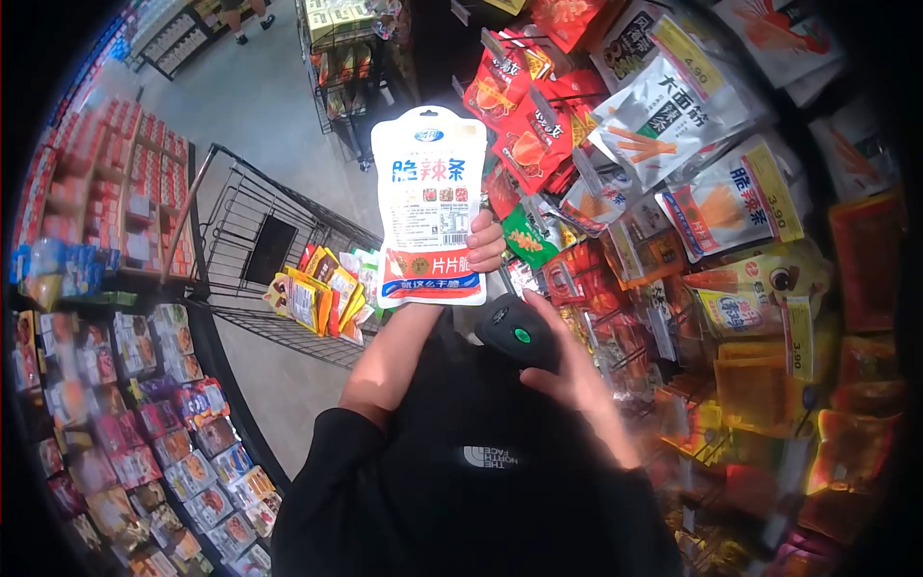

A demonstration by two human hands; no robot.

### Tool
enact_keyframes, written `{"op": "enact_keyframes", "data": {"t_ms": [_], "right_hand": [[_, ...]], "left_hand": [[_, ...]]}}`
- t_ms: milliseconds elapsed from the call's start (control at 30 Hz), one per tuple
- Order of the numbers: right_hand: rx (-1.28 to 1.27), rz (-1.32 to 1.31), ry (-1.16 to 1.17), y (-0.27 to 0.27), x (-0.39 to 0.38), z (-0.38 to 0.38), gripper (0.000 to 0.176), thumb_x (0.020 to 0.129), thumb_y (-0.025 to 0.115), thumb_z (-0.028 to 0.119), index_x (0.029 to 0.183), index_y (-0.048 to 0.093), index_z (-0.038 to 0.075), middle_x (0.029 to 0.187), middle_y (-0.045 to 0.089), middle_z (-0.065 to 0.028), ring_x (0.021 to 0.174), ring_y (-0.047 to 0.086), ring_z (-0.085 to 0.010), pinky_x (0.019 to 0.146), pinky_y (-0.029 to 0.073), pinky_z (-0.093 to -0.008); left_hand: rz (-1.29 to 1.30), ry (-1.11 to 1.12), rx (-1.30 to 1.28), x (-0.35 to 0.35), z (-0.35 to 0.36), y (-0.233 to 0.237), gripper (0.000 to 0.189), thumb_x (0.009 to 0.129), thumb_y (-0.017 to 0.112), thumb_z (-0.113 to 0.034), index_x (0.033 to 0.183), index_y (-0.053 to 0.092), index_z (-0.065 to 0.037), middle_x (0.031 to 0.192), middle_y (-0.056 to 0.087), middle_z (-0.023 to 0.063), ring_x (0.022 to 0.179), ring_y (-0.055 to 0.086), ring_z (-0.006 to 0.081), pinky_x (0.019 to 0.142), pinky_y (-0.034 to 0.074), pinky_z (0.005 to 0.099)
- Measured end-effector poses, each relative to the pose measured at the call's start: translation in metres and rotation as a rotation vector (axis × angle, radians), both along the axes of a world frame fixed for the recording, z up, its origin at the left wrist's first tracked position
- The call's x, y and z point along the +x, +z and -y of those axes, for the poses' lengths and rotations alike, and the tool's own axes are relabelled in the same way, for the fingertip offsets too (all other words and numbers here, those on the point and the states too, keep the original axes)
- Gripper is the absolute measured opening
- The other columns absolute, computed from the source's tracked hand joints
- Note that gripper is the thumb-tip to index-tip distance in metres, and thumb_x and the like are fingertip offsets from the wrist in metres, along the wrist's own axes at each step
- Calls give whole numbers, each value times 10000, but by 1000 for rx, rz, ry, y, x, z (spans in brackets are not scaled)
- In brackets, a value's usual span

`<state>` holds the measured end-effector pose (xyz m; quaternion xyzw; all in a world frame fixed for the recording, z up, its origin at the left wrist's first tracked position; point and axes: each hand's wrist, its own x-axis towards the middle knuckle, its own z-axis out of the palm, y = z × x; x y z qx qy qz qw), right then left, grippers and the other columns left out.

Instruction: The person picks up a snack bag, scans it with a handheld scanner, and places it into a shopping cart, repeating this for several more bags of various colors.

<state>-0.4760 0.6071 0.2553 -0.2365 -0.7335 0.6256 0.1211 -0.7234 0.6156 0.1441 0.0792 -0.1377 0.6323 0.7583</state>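
My left hand (485, 243) is wrapped round the right edge of a white snack bag (429, 207), which stands upright with its printed side with a barcode facing me. Just below and right of the bag, my right hand (567, 361) grips a black handheld scanner (517, 332) that has a green light on top. The scanner's front end is near the bag's lower right corner. Part of the scanner's body is hidden by my fingers.
A wire shopping cart (288, 207) at the left holds several colourful snack bags (327, 291). Hanging snack packets (663, 115) with price tags fill the right side. Shelves of packaged goods (144, 183) line the left. A person's legs (236, 21) show at the top left.
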Motion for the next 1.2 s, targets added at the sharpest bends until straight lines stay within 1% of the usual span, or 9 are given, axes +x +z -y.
{"op": "enact_keyframes", "data": {"t_ms": [100,167,267,400,700,800,867,1100,1200], "right_hand": [[59,43,21,8,-9,-5,922,755,771,120,1516,259,14,1492,400,-206,1398,373,-301,1150,282,-390],[-97,-56,-40,6,-11,-7,892,767,751,123,1509,269,3,1471,423,-207,1381,394,-290,1143,288,-386],[-119,-84,-91,2,-13,-9,865,777,734,125,1501,281,-11,1449,447,-207,1365,413,-282,1135,296,-385],[-57,-74,-112,7,-15,-10,853,776,731,119,1492,291,-24,1438,462,-208,1356,427,-284,1129,306,-386],[-44,-95,-164,2,-9,-7,854,823,744,263,1479,295,-48,1436,455,-216,1354,426,-288,1126,310,-393],[-58,-90,-161,4,-8,-6,876,824,749,322,1477,297,-50,1432,455,-219,1354,424,-290,1125,309,-397],[-23,-87,-150,5,-7,-6,894,821,748,362,1475,300,-51,1431,456,-220,1350,429,-292,1123,310,-398],[4,-64,-129,9,-6,-1,887,820,735,365,1472,304,-53,1422,466,-220,1341,440,-300,1118,318,-400],[12,-61,-117,8,-7,0,890,811,730,375,1466,309,-57,1414,472,-220,1338,445,-304,1115,323,-400]], "left_hand": [[14,-35,66,-6,-2,-12,434,968,460,-477,872,480,-53,733,430,21,646,443,154,585,388,291],[25,-68,81,-6,-3,-15,448,963,466,-490,884,487,-50,737,431,19,649,448,150,589,392,290],[9,-74,114,-3,-5,-16,471,960,467,-512,888,495,-48,736,431,17,646,450,147,590,393,289],[15,-98,169,2,-10,-19,490,960,465,-527,898,506,-43,741,434,17,642,452,146,591,393,288],[32,-145,174,10,-9,-27,454,970,490,-467,952,519,-14,770,460,30,666,493,158,591,418,296],[29,-140,174,10,-3,-28,431,975,464,-463,924,504,-37,768,448,27,660,463,150,589,391,296],[-90,-105,-123,6,8,-30,399,980,438,-453,895,483,-66,768,434,25,649,416,143,590,353,293],[-74,-84,3,11,13,-30,402,965,435,-472,885,474,-80,747,420,21,646,384,147,602,335,293],[-89,-102,39,10,17,-32,301,950,470,-419,849,448,-136,754,403,-5,710,398,162,607,325,306]]}}
